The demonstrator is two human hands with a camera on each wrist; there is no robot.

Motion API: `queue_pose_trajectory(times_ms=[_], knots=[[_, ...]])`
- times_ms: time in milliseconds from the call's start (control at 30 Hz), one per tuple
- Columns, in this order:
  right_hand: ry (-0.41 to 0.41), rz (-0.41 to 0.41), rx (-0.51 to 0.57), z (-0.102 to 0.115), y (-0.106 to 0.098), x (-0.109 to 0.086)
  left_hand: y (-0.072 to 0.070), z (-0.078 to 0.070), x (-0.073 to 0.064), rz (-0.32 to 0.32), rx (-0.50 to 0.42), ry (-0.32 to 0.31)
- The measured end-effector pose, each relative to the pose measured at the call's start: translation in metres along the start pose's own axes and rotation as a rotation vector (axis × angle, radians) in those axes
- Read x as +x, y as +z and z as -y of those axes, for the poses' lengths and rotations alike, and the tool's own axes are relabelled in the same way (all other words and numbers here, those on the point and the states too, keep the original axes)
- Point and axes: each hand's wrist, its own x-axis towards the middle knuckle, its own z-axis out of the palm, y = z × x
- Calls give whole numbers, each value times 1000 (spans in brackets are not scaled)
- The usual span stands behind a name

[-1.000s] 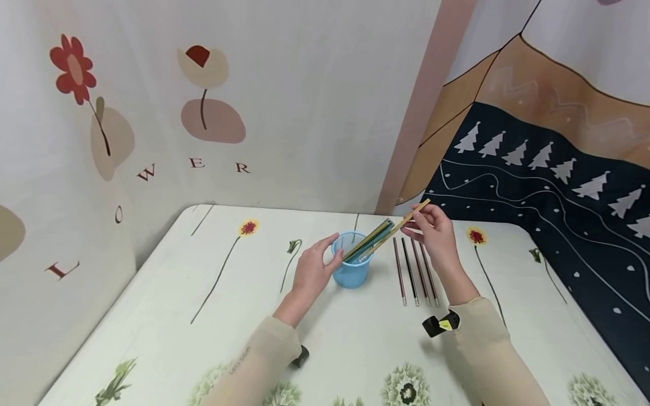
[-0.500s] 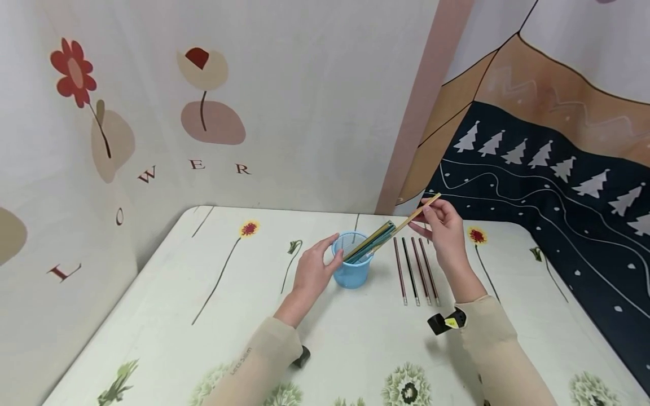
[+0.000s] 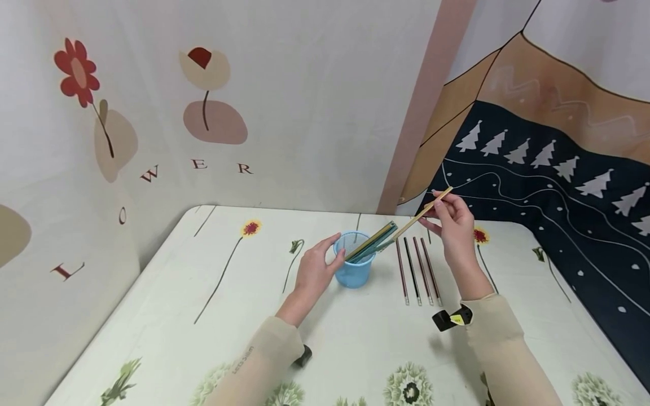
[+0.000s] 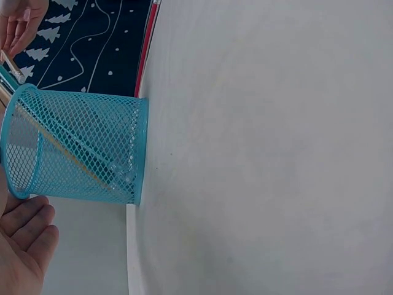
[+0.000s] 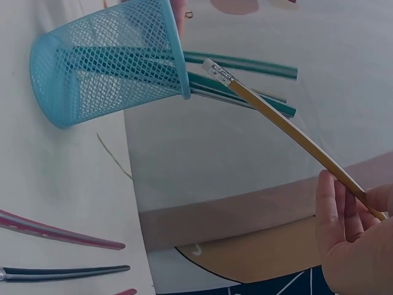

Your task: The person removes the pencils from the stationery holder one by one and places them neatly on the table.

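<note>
A blue mesh pencil cup (image 3: 352, 276) stands on the table, with several green pencils (image 5: 264, 66) and a yellowish one leaning out to the right. My left hand (image 3: 316, 269) holds the cup's rim, thumb on the near side and fingers on the far side. In the right wrist view, my right hand (image 5: 356, 230) pinches a yellow pencil (image 5: 295, 132) near its far end. The pencil's eraser end is out of the cup, close beside the green pencils. In the head view it slants up and away to the right.
Several dark red and black pencils (image 3: 420, 270) lie side by side on the table to the right of the cup. The patterned tablecloth (image 3: 244, 349) reaches back to a pale curtain (image 3: 304, 113), with a dark tree-print cloth (image 3: 508, 169) at the right.
My right hand has moved up and to the right, drawing the yellow pencil out of the cup. The left hand keeps its hold on the rim.
</note>
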Motion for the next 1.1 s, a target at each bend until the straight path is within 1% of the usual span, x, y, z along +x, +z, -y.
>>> queue_pose_trajectory(times_ms=[67, 333, 767, 1100], knots=[[-8, -7, -7, 1, -1, 1, 0, 0, 0, -2, -2, 2], [-24, -14, 33, 8, -6, 5, -1, -1, 1, -9, -7, 18], [-51, -30, -5, 13, -13, 7, 0, 0, 0, -1, -5, 3], [-41, -29, -10, 14, -21, 8, 0, 0, 0, -6, 2, 2]])
